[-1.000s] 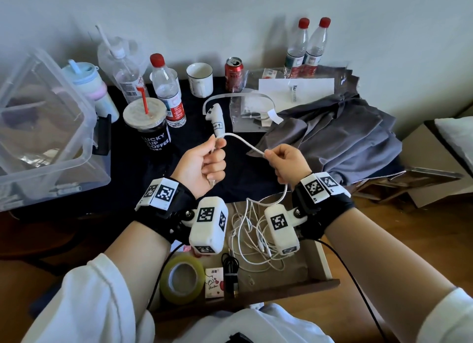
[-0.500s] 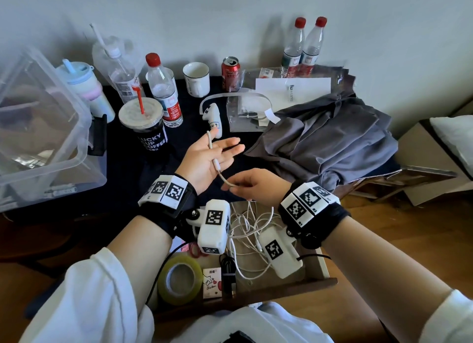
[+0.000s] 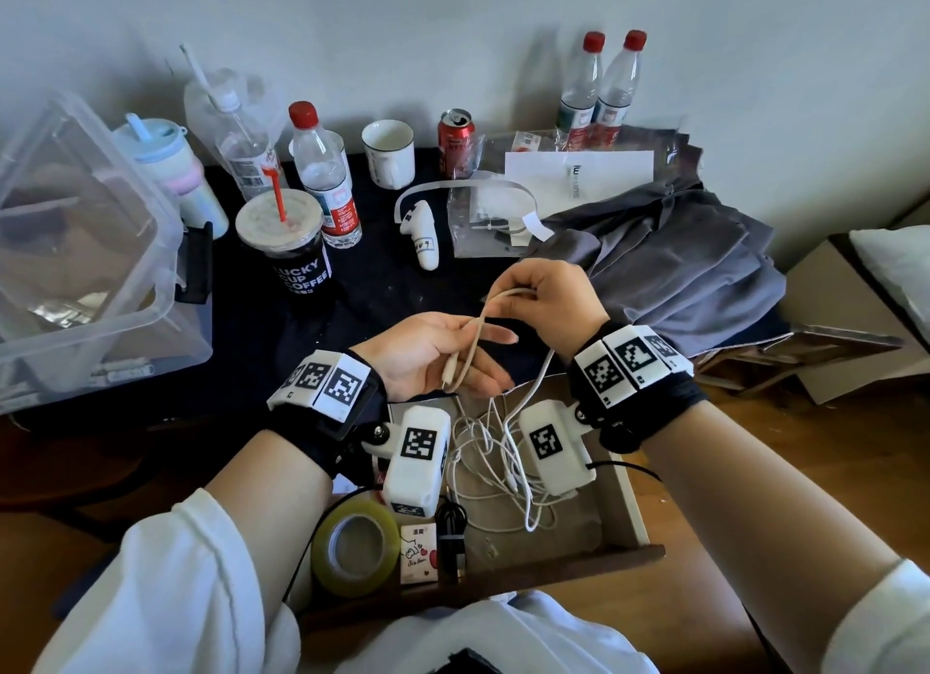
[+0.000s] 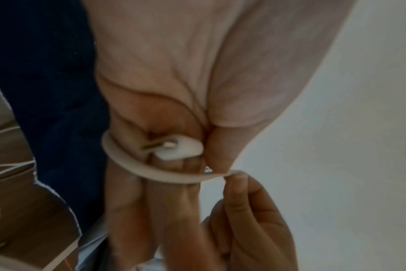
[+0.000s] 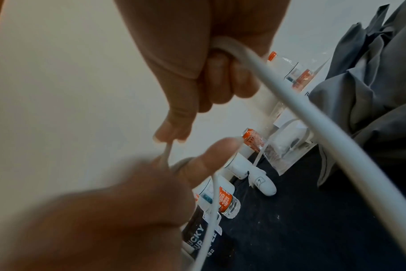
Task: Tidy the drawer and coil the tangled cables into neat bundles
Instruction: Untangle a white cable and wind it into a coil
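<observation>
A white cable [image 3: 529, 390] rises from the tangle of white cables [image 3: 495, 477] in the open wooden drawer [image 3: 630, 497]. My left hand [image 3: 438, 356] lies palm up over the drawer's back edge with straight fingers. Its thumb pins the cable's plug [image 4: 179, 148] against the fingers. One turn of the cable [image 4: 127, 166] passes round those fingers. My right hand [image 3: 551, 301] is just above and to the right, pinching the cable [image 5: 313, 119] between thumb and fingertips. The rest trails down past its wrist into the drawer.
The drawer also holds a tape roll [image 3: 355, 547], a small card box [image 3: 418, 552] and a black cable [image 3: 450, 522]. On the dark table behind stand a coffee cup [image 3: 289, 250], bottles, a white controller [image 3: 422, 235], grey cloth [image 3: 679, 270] and a clear plastic box [image 3: 75, 250].
My left hand opened its fist and flattened. My right hand dipped under it, then rose over the fingers, carrying the cable round them in a turn.
</observation>
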Demonstrator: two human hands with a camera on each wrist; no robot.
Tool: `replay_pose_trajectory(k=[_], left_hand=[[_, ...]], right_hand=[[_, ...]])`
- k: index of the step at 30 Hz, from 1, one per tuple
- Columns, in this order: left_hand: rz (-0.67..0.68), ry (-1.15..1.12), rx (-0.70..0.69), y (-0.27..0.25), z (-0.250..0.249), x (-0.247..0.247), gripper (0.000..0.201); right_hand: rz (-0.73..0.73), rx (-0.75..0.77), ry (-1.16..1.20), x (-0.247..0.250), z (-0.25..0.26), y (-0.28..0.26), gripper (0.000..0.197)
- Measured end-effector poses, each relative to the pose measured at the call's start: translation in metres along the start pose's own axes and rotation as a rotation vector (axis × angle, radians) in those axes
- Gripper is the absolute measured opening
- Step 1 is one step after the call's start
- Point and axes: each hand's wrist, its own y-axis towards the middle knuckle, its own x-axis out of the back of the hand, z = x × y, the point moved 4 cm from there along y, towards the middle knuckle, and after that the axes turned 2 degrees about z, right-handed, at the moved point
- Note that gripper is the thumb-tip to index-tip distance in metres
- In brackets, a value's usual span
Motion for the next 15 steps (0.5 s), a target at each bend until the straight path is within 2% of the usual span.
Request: replay_pose_trajectory(k=[5, 10, 12, 15], left_hand=[[-0.004, -0.082, -0.031, 0.001, -0.001, -0.001, 0.029], [0.173, -0.269, -0.160, -0.004, -0.013, -0.003, 0.026], [0.139, -0.318, -0.201, -0.005, -0.020, -0.004, 0.034], [0.053, -0.328, -0.294, -0.001, -0.028, -0.005, 0.041]], right_hand=[[-0.140, -0.162, 0.306, 0.003, -0.022, 0.002, 0.011], [-0.157, -0.195, 0.304, 0.007, -0.041, -0.001, 0.016], [-0.092, -0.232, 0.315, -0.002, -0.046, -0.003, 0.015], [0.135, -0.309, 0.241, -0.020, -0.038, -0.015, 0.025]])
